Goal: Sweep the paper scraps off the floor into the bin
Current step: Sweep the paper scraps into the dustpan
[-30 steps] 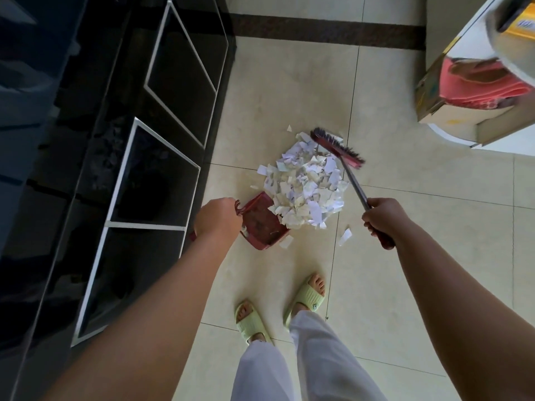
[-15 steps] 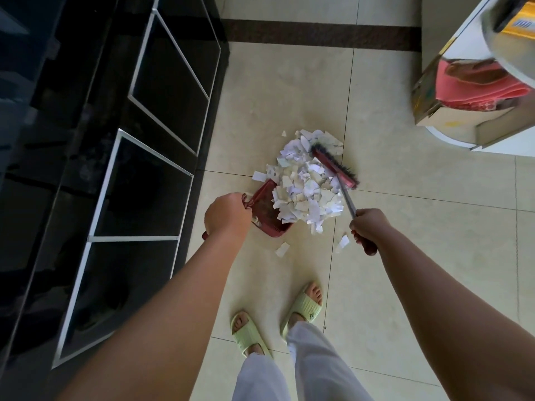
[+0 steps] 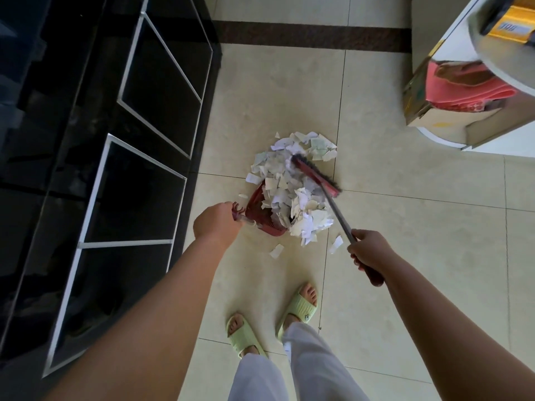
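Observation:
A heap of white paper scraps lies on the beige tiled floor, partly piled into a dark red dustpan. My left hand grips the dustpan's handle at the heap's left side. My right hand is closed around the grey handle of a red brush, whose bristled head rests across the heap's upper right. Some scraps lie beyond the brush head. Two loose scraps sit on the floor near the heap's front edge.
A black glass-fronted cabinet runs along the left. A cardboard box with a red bag stands at the upper right beside white furniture. My feet in green slippers stand behind the heap.
The brush head has dragged from the heap's far edge toward me and the dustpan. The dustpan has slid under the heap, and more scraps now lie in it.

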`<state>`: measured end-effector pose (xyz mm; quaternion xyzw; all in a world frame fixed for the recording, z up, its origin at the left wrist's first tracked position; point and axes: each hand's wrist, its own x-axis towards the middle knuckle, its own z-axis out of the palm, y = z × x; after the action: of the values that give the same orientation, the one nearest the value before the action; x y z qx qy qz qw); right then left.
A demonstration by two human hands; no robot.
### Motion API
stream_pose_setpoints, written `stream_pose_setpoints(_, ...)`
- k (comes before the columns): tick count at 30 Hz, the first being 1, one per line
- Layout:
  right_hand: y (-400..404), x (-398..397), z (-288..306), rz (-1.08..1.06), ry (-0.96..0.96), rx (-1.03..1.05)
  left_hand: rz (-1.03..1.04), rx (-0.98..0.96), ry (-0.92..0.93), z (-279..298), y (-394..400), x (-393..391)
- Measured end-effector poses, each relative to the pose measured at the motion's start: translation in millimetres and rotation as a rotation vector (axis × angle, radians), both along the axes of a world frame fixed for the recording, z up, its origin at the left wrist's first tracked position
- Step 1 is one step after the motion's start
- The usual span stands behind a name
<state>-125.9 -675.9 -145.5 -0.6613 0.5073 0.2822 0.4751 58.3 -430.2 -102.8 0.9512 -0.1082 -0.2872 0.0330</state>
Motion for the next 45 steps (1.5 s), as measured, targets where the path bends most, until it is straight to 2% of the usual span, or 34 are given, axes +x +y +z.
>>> stream_pose_setpoints(2, 4, 4, -10, 0.008, -0.007, -0.003, 0.010, 0.011, -0.011, -3, 5, 1)
stream_pose_setpoints(9, 37, 28, -23, 0.038, 0.044, 0.075, 0.167, -0.140, 0.093, -13, -2, -4)
stream_pose_setpoints(16, 80, 19, -7, 0.056, 0.058, 0.174, 0.133, -0.176, 0.085, -9, -15, -19)
stream_pose_setpoints(24, 106, 4, 10, 0.084, 0.063, 0.156, 0.110, -0.231, 0.091, -5, 4, -36)
stream_pose_setpoints(35, 161, -7, 57, 0.058, 0.069, 0.101, 0.079, -0.301, 0.117, 50, 40, -41)
stream_pose_setpoints(42, 183, -10, 107, 0.258, 0.125, -0.017, 0.032, -0.330, 0.089, 95, 49, -53)
stream_pose_setpoints(45, 190, -19, 131, 0.263, 0.123, -0.073, -0.013, -0.360, 0.074, 119, 50, -59)
